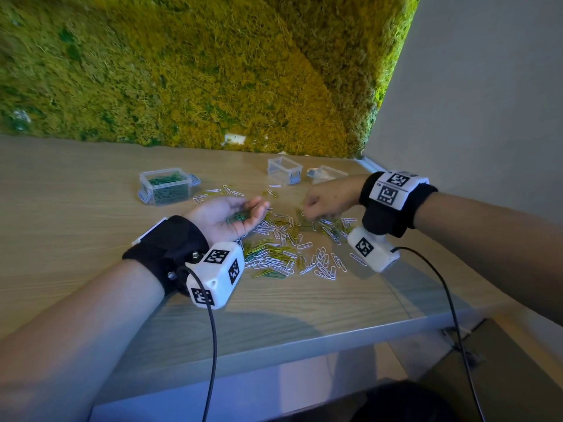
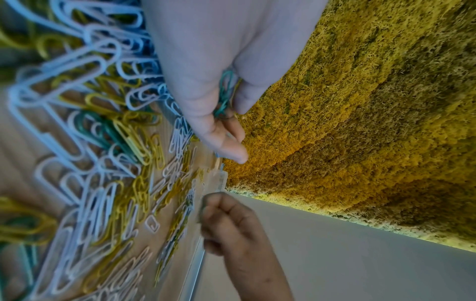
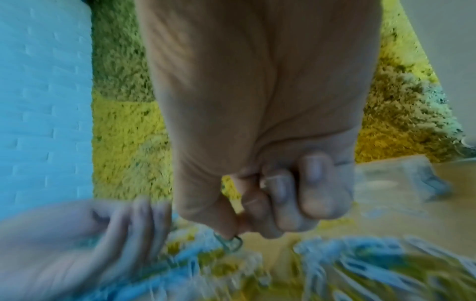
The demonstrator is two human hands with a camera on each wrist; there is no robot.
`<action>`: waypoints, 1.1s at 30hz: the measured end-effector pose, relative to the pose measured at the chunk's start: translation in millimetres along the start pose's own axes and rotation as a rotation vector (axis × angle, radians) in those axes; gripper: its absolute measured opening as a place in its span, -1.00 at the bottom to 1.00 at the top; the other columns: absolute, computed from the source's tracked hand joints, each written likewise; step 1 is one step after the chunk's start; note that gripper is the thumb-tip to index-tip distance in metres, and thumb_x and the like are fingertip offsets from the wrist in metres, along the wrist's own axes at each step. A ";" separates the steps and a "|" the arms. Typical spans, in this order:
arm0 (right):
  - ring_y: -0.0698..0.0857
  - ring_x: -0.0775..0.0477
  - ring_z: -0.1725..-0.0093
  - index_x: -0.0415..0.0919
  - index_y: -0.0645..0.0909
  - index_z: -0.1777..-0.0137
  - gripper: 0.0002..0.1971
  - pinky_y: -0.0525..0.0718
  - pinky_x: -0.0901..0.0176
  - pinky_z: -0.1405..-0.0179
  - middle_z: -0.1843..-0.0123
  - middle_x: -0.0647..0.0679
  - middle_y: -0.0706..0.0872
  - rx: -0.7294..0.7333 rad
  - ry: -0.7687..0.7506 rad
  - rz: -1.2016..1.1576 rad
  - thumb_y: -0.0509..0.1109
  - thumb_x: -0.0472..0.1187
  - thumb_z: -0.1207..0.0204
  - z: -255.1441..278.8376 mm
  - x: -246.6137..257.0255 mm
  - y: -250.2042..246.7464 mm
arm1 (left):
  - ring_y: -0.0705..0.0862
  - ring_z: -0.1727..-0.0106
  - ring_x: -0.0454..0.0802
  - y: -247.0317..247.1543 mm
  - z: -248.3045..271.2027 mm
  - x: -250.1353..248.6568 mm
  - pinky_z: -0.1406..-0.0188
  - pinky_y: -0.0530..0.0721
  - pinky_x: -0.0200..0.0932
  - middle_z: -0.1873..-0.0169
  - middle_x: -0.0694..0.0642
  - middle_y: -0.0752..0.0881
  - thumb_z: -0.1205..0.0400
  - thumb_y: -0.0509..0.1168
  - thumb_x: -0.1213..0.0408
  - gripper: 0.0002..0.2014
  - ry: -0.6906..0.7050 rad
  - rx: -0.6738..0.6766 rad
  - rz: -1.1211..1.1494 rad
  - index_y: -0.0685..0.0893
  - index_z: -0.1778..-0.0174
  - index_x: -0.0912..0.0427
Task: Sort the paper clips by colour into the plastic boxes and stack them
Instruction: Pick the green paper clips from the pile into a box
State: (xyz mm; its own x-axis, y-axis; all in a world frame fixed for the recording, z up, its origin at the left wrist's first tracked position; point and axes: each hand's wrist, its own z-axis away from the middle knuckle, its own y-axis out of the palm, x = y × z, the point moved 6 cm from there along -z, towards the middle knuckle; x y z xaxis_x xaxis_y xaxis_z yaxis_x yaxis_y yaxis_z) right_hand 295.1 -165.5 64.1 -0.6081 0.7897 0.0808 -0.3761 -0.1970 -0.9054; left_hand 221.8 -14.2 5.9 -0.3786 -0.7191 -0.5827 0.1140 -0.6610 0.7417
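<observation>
Green clips (image 1: pixel 239 216) are cupped in the upturned left hand (image 1: pixel 227 217) as a tray (box (image 1: pixel 166 186) just beyond); another clip (image 3: pixel 230 243) is pinched by the right hand (image 1: pixel 327 200) above the desk (image 1: pixel 76 208) pile (image 1: pixel 292 248).

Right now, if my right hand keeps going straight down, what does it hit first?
Probably the mixed clip pile right under the right hand, which pinches one clip. Depth is unclear.

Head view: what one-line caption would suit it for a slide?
Left hand cups green clips while right hand picks from the mixed pile; one box already holds greens.
</observation>
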 end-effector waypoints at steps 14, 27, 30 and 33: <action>0.68 0.04 0.22 -0.26 0.71 -0.13 -0.78 0.65 0.25 0.23 0.14 0.05 0.73 -0.145 -0.065 -0.064 0.45 -0.20 -0.53 -42.2 26.6 -8.4 | 0.40 0.45 -0.18 4.2 -0.1 8.0 0.69 0.38 -0.42 0.41 0.10 0.51 -0.77 -0.01 0.27 -0.68 -0.095 0.022 0.042 0.58 0.13 0.33; 0.53 0.03 0.37 -0.30 0.56 0.11 -0.88 0.60 0.37 0.44 0.29 -0.16 0.58 -0.019 -0.099 -0.583 0.26 -0.46 -0.61 -33.0 -3.1 3.6 | 0.43 0.42 -0.16 4.3 1.8 5.5 0.64 0.47 -0.40 0.41 0.12 0.54 -0.78 -0.01 0.27 -0.67 -0.043 -0.002 0.027 0.57 0.14 0.33; 0.55 0.09 0.38 -0.29 0.56 0.06 -0.84 0.59 0.38 0.43 0.25 -0.15 0.58 -0.013 -0.104 -0.747 0.22 -0.51 -0.61 -27.8 -3.5 -0.2 | 0.53 0.31 -0.11 4.3 1.6 6.1 0.52 0.63 -0.35 0.37 0.19 0.62 -0.77 0.01 0.26 -0.69 -0.054 0.007 0.018 0.59 0.05 0.36; 0.59 0.15 0.38 -0.31 0.57 0.03 -0.87 0.63 0.41 0.36 0.23 -0.12 0.62 -0.009 -0.147 -0.840 0.23 -0.48 -0.62 -20.8 6.2 -7.5 | 0.65 0.10 0.05 4.1 -0.4 7.4 0.21 0.74 -0.20 0.21 0.37 0.70 -0.76 0.04 0.28 -0.70 -0.054 0.019 -0.018 0.60 -0.11 0.42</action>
State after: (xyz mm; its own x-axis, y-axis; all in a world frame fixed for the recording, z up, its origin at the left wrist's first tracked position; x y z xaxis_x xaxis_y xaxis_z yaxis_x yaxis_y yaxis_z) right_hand 308.6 -147.0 62.7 -0.2146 0.5885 0.7795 -0.7378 0.4253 -0.5243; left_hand 219.8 -22.3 4.5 -0.4292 -0.6945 -0.5774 0.0893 -0.6688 0.7381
